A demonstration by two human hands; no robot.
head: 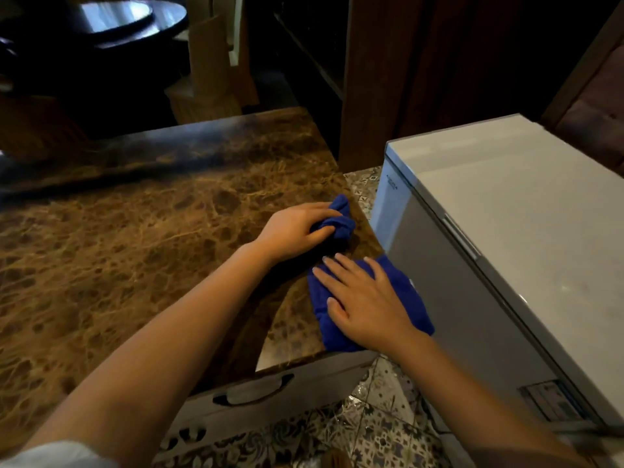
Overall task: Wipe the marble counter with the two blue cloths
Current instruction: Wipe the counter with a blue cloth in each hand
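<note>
The brown veined marble counter (135, 238) fills the left and middle of the view. My left hand (293, 229) grips a bunched-up blue cloth (339, 219) near the counter's right edge. My right hand (364, 304) lies flat, fingers spread, pressing a second blue cloth (320, 315) against the counter's near right corner. That cloth is spread out and hangs slightly over the right edge. The two hands are close together, the left one farther from me.
A white chest freezer (506, 231) stands right beside the counter, with a narrow gap of patterned floor tiles (381, 430) between. A drawer front with a handle (256, 390) sits under the counter edge. Dark furniture and a wooden post (371, 79) stand beyond.
</note>
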